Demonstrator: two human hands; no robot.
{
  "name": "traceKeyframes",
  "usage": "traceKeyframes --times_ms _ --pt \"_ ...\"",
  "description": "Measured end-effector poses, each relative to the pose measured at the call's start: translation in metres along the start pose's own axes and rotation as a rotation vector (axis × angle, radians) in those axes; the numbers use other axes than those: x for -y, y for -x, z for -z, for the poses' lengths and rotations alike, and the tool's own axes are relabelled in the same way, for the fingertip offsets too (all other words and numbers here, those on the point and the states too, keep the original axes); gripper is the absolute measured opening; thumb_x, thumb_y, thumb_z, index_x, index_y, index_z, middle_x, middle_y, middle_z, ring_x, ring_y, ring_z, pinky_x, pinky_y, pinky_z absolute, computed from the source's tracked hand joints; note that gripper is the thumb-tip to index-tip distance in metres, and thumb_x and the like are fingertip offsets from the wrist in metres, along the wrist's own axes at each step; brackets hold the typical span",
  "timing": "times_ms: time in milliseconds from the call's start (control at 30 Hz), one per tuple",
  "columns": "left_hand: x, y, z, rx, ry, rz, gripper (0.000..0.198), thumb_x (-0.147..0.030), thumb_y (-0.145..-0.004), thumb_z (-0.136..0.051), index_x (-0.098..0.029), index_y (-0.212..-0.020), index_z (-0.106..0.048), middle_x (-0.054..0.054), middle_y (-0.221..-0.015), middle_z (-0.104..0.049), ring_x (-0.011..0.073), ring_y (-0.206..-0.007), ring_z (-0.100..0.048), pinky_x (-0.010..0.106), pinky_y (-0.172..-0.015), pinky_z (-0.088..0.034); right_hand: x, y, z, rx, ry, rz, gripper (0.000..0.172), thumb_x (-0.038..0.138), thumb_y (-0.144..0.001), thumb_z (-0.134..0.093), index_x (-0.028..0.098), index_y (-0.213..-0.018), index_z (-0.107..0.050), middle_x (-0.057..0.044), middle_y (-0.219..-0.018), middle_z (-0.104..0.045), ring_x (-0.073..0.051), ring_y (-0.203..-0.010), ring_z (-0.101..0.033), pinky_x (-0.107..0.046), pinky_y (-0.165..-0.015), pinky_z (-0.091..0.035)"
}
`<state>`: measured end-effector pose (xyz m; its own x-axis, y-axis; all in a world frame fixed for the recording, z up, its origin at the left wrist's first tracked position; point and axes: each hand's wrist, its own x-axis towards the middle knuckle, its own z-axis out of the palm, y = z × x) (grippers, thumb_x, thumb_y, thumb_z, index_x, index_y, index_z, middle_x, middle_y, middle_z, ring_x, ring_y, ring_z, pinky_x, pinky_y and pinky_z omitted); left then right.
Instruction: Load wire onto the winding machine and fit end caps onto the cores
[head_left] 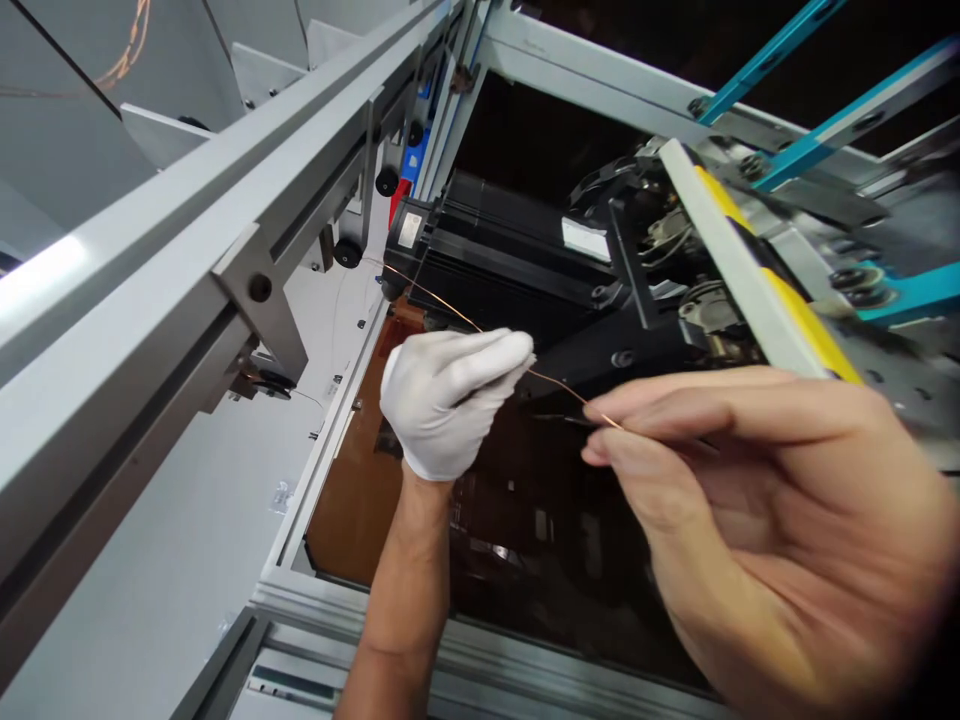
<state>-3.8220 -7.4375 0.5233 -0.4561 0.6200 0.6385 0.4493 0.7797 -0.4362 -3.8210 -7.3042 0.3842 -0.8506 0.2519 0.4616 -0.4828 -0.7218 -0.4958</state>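
Observation:
A thin copper wire (435,296) runs from beside a small black roller (347,253) down to the right, through both hands. Wearing a white glove, my left hand (457,400) is closed around the wire near the middle of the view. My right hand (772,500), bare and closer to the camera, pinches the wire's end part between thumb and fingertips. A short, slightly bent stretch of wire shows between the two hands. Behind them lies a black motor-like housing (502,250) of the machine.
A long aluminium frame rail (172,240) with brackets and several black rollers crosses the left side. Blue-green bars (825,140) and a yellow-black striped bar (795,310) stand at the right. A brown translucent panel (352,500) lies below. Loose copper strands (135,45) appear top left.

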Motion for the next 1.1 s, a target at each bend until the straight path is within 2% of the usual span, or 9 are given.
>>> traceKeyframes --times_ms 100,133,233,367,500,600,767,967,1100 --pt "-0.021 0.011 -0.002 -0.046 0.249 0.445 0.018 -0.029 -0.094 -0.092 -0.034 -0.111 -0.089 -0.001 -0.102 -0.085 0.0153 -0.094 -0.080 0.027 -0.085 -0.065 -0.008 -0.011 -0.013 0.145 -0.105 0.008 0.063 0.030 -0.095 -0.086 0.032 -0.151 -0.058 -0.004 -0.152 -0.063 -0.024 -0.130 -0.067 -0.037 -0.108 -0.062" --pt "-0.025 0.012 -0.001 -0.074 0.340 0.578 0.016 -0.032 -0.093 -0.093 -0.034 -0.108 -0.089 -0.002 -0.102 -0.085 0.0146 -0.094 -0.081 0.026 -0.085 -0.066 -0.012 -0.016 -0.019 0.234 -0.119 0.020 0.066 0.032 -0.100 -0.081 0.033 -0.160 -0.052 -0.004 -0.159 -0.060 -0.024 -0.138 -0.064 -0.040 -0.114 -0.060" --pt "-0.027 0.010 0.010 -0.158 0.519 0.774 0.018 -0.042 -0.089 -0.096 -0.031 -0.101 -0.089 -0.002 -0.099 -0.085 0.0146 -0.090 -0.082 0.025 -0.084 -0.068 -0.025 -0.029 -0.040 0.402 -0.170 0.031 0.048 0.034 -0.114 -0.057 0.032 -0.161 -0.053 -0.004 -0.151 -0.068 -0.023 -0.134 -0.067 -0.044 -0.117 -0.058" --pt "-0.014 -0.005 0.025 -0.211 0.538 0.859 0.024 -0.042 -0.086 -0.098 -0.025 -0.098 -0.087 -0.001 -0.087 -0.082 0.0057 -0.059 -0.065 0.016 -0.055 -0.054 -0.036 -0.038 -0.062 0.320 -0.256 0.009 0.033 0.035 -0.111 -0.063 0.028 -0.143 -0.065 -0.004 -0.118 -0.079 -0.019 -0.098 -0.076 -0.032 -0.087 -0.065" --pt "0.001 -0.016 0.027 -0.211 0.554 0.918 0.026 -0.041 -0.084 -0.098 -0.023 -0.097 -0.085 -0.001 -0.083 -0.079 0.0020 -0.048 -0.049 0.016 -0.045 -0.039 -0.037 -0.039 -0.069 0.184 -0.215 -0.027 0.007 0.028 -0.101 -0.078 0.024 -0.105 -0.074 0.002 -0.082 -0.071 -0.012 -0.064 -0.060 -0.024 -0.060 -0.051" --pt "0.011 -0.018 0.019 -0.155 0.628 0.974 0.029 -0.045 -0.088 -0.095 -0.023 -0.102 -0.082 0.000 -0.090 -0.078 0.0045 -0.054 -0.053 0.019 -0.048 -0.042 -0.036 -0.038 -0.072 0.066 -0.193 -0.055 0.012 0.028 -0.100 -0.080 0.023 -0.091 -0.074 0.004 -0.071 -0.060 -0.010 -0.058 -0.047 -0.025 -0.056 -0.043" --pt "0.034 -0.023 0.007 -0.148 0.686 1.034 0.022 -0.047 -0.104 -0.078 -0.025 -0.106 -0.077 0.005 -0.103 -0.076 0.0143 -0.082 -0.072 0.024 -0.058 -0.050 -0.039 -0.038 -0.080 -0.043 -0.152 -0.110 0.012 0.029 -0.101 -0.079 0.021 -0.092 -0.077 0.008 -0.063 -0.039 -0.009 -0.056 -0.031 -0.027 -0.056 -0.032" --pt "0.080 -0.042 0.029 -0.337 0.571 0.996 0.028 -0.054 -0.111 -0.063 -0.030 -0.117 -0.076 0.006 -0.131 -0.077 0.0142 -0.088 -0.070 0.025 -0.066 -0.057 -0.043 -0.047 -0.085 -0.114 -0.075 -0.065 0.017 0.029 -0.100 -0.079 0.022 -0.086 -0.075 0.008 -0.058 -0.036 -0.009 -0.053 -0.028 -0.029 -0.054 -0.028" --pt "0.097 -0.046 0.039 -0.517 0.562 0.983 0.033 -0.055 -0.109 -0.066 -0.035 -0.135 -0.070 0.001 -0.156 -0.066 0.0127 -0.104 -0.072 0.023 -0.079 -0.059 -0.042 -0.061 -0.088 -0.166 -0.046 -0.041 0.013 0.029 -0.098 -0.080 0.026 -0.086 -0.079 0.007 -0.056 -0.033 -0.011 -0.051 -0.028 -0.032 -0.054 -0.030"
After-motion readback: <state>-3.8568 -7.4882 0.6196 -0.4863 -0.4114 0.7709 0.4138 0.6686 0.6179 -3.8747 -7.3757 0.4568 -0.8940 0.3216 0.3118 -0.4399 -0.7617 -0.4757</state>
